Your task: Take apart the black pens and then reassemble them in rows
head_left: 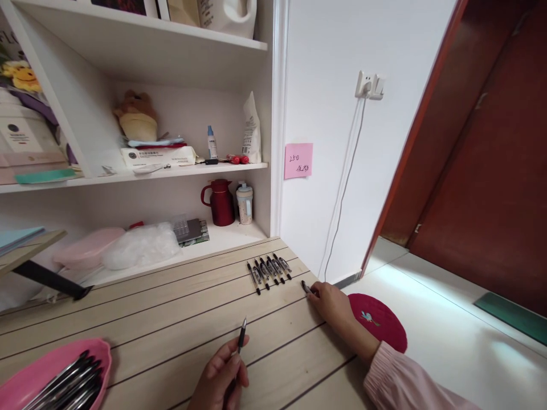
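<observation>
In my left hand (220,373), low in the middle of the view, a black pen (241,337) stands nearly upright between thumb and fingers, its bare silver tip pointing up. My right hand (332,303) rests at the table's right edge, fingers closed on a short dark piece that looks like a pen cap (306,287); the fingers hide part of it. Just left of that hand, several black pens (268,271) lie side by side in a slanted row. At the lower left, a pink dish (106,356) holds a bundle of more dark pens (74,384).
White shelves (188,177) stand behind the wooden table (171,336), with a red jug (221,203), a cup (245,204) and a bagged white bundle (143,246). A red round stool seat (384,323) is beside the table. A cable (347,176) hangs down the wall.
</observation>
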A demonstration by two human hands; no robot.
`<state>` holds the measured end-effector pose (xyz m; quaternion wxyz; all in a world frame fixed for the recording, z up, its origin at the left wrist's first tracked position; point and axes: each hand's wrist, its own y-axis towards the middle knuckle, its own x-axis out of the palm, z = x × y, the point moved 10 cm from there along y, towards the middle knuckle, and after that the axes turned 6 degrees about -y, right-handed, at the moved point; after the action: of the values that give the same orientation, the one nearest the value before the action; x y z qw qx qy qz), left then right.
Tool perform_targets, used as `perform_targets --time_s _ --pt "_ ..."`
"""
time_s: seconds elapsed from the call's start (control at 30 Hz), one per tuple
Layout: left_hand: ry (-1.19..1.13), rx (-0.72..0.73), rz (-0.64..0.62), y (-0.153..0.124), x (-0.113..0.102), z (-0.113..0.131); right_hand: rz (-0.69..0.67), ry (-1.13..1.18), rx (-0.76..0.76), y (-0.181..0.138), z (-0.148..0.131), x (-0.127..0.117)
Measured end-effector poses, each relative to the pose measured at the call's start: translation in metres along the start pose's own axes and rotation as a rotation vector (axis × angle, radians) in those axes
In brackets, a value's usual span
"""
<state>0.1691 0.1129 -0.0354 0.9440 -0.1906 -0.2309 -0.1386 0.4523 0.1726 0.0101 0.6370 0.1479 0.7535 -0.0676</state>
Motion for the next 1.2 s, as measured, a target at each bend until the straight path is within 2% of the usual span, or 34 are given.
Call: perform_targets --time_s 0.67,0.83,0.93,1.0,1.1,1.17,1.2 --pt "0.061 -0.01 0.006 -0.001 0.001 0.0 0.026 0.004 -0.034 -0.001 -0.002 0.002" --pt "0.068 -0.013 -0.006 -0.001 0.004 0.0 0.051 0.047 -0.025 -0.005 0.002 -0.009" --pt "0.061 0.008 0.001 0.0 0.009 0.002 0.099 0.281 0.03 -0.013 0.005 -0.022" --pt "0.041 0.022 0.006 0.002 0.017 0.002 0.07 0.59 0.02 -0.024 -0.008 -0.024" --pt "0.012 0.003 -0.027 0.006 0.037 -0.008 -0.128 1.112 -0.077 -0.05 -0.056 -0.016" --pt "-0.009 0.007 -0.034 0.008 0.049 -0.014 -0.268 1.298 -0.108 -0.068 -0.089 -0.009" --pt "-0.02 0.016 -0.028 0.009 0.053 -0.017 -0.295 1.361 -0.106 -0.074 -0.1 -0.007"
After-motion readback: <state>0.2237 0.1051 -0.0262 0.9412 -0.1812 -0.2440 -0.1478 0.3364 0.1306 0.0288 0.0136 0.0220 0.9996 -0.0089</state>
